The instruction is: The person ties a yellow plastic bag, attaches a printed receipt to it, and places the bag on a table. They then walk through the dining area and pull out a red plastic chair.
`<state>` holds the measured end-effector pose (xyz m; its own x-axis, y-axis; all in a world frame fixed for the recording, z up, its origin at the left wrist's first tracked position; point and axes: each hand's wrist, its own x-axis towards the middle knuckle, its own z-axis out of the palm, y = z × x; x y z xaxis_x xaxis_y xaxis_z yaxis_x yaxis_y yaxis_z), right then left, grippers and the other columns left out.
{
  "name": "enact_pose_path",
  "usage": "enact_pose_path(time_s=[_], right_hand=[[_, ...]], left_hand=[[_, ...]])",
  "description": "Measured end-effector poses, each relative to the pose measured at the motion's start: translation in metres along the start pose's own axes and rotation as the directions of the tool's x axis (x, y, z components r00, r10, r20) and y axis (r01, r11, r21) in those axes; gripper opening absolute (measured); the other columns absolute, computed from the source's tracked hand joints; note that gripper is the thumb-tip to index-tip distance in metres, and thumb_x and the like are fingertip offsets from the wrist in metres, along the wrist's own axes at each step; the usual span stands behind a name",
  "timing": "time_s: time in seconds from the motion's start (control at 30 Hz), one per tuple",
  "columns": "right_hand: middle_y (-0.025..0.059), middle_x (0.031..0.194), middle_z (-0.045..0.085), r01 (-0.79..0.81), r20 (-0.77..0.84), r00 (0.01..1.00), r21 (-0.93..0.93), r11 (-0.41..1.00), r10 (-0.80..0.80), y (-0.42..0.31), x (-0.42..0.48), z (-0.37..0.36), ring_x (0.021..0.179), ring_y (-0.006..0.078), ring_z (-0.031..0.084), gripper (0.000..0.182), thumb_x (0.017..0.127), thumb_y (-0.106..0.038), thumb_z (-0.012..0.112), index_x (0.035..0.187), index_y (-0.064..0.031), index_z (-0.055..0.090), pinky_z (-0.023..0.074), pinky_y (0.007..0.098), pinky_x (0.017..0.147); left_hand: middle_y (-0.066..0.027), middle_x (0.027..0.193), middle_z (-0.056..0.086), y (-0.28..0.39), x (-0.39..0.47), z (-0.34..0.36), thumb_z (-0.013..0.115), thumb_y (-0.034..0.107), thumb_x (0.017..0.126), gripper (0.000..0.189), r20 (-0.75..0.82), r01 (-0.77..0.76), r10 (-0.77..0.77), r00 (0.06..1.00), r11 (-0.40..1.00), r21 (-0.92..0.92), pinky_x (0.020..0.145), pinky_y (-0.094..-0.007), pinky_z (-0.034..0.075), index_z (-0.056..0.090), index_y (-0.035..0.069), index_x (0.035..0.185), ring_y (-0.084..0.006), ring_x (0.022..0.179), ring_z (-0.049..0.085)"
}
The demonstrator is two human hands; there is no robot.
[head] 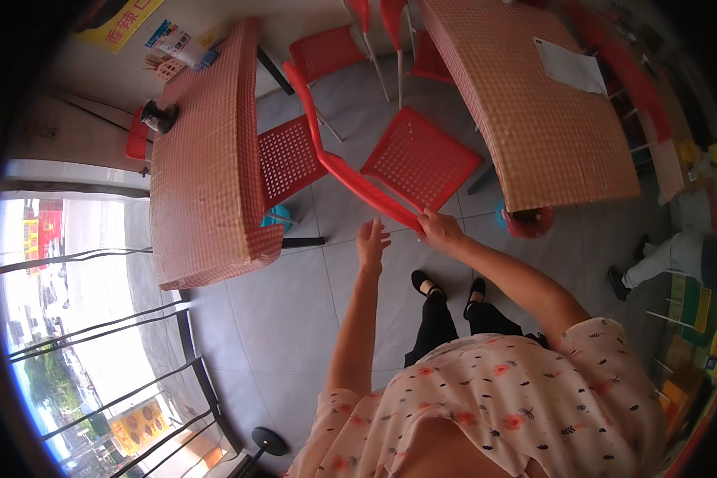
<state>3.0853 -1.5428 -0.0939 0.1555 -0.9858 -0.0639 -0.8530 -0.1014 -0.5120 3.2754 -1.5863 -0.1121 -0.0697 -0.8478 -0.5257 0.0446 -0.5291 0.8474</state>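
My right hand [443, 232] grips the end of the top rail of a red plastic chair back [367, 190]. That chair's perforated red seat [423, 160] lies just beyond the rail. A short way to the left, my left hand [371, 242] hangs in the air with fingers apart, holding nothing. A second chair, with a perforated red seat [290, 156], sits partly under the left table; its back rail [303, 98] runs close to the held chair's rail.
Checked cloths cover the left table [200, 179] and the right table [549, 131]. A paper sheet [570, 66] lies on the right one. Below it stands a bin with a red liner [529, 222]. Another person's leg [651, 260] shows at right. A glazed front [89, 310] borders the left.
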Motion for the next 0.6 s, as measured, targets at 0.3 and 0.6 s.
enact_pose_path(time_s=[0.3,0.6], right_hand=[[0.0138,0.100,0.055,-0.189,0.262,0.953,0.119,0.975,0.152,0.028,-0.192,0.027,0.094,0.0310,0.055,0.027,0.085,-0.024,0.055,0.102,-0.0040,0.056,0.0462,0.0393,0.080],[0.0148,0.075,0.062,-0.735,0.216,0.672,0.082,0.673,0.708,0.153,-0.463,0.052,0.071,0.0284,0.061,0.020,0.082,-0.019,0.054,0.088,-0.0015,0.062,0.0487,0.0384,0.067]], left_hand=[[-0.0088,0.078,0.056,-0.010,0.030,0.024,0.066,0.017,0.075,0.031,-0.214,0.033,-0.033,0.976,0.999,-0.004,0.052,-0.0317,0.052,0.049,0.000,0.094,-0.0162,0.061,0.056],[-0.0097,0.080,0.059,-0.020,-0.009,-0.022,0.060,0.015,0.075,0.027,-0.247,0.001,-0.024,0.969,0.996,-0.092,0.049,-0.0310,0.054,0.052,-0.001,0.095,-0.0186,0.062,0.059]])
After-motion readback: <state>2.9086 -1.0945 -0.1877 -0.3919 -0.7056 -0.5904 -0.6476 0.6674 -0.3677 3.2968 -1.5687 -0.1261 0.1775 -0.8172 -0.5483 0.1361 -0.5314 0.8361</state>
